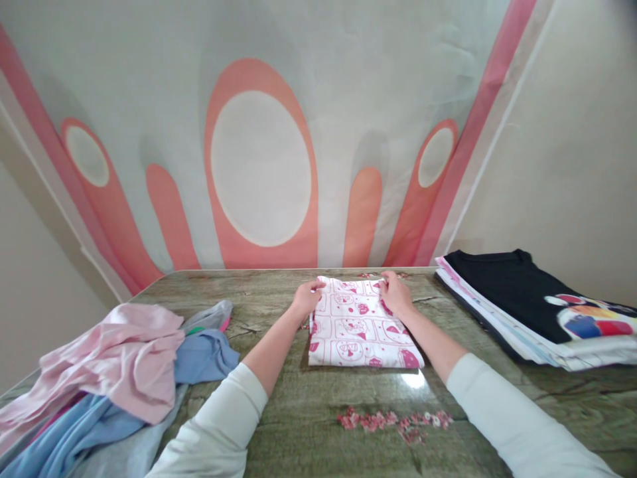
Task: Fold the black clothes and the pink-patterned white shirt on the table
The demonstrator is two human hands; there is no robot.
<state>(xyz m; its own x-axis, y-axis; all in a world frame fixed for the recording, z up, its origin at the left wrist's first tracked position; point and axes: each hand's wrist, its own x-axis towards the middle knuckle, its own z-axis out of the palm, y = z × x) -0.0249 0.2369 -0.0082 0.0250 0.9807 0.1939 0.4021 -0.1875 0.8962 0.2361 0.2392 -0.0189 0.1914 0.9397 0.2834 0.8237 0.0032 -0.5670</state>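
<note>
A white garment [365,325] with a pink cartoon print lies folded into a rough rectangle on the wood-patterned table [288,425]. At its far left corner, my left hand [307,297] pinches the edge between thumb and fingers. My right hand [397,295] grips the far right corner in the same way, its fingers partly hidden behind the cloth. The near edge of the garment lies flat on the table, and its exact kind cannot be told in this folded state.
Rumpled clothes, with a pink one [124,352] and a blue one [206,356] among them, lie heaped on the left. To the right stands a stack of folded clothes topped by a black T-shirt [517,292]. A patterned wall hanging [259,259] rises behind the table's far edge.
</note>
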